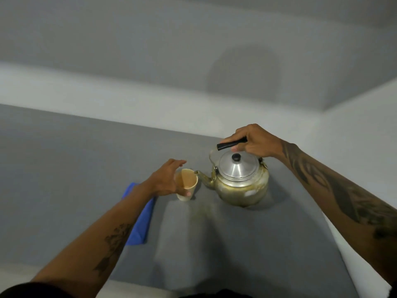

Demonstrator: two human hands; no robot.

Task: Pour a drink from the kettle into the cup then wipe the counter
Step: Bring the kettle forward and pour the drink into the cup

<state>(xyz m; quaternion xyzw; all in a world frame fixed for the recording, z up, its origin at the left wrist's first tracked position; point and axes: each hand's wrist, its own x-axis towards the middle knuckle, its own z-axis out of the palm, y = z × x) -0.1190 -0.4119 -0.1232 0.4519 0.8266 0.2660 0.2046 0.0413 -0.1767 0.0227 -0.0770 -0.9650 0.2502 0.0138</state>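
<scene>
A tarnished metal kettle [240, 181] with a silver lid stands at the middle right of the grey counter [64, 168]. My right hand [255, 140] grips its black handle from above. The spout points left and its tip meets the rim of a small beige paper cup [186, 183] that holds a brownish drink. My left hand [167, 179] wraps the cup's left side, thumb on its front wall and fingers spread behind it. A faint brownish spill mark [204, 214] lies on the counter in front of the cup.
A folded blue cloth [140, 222] lies on the counter under my left forearm. A pale wall ledge [107, 97] runs behind the counter, and a white edge [354, 265] borders it on the right.
</scene>
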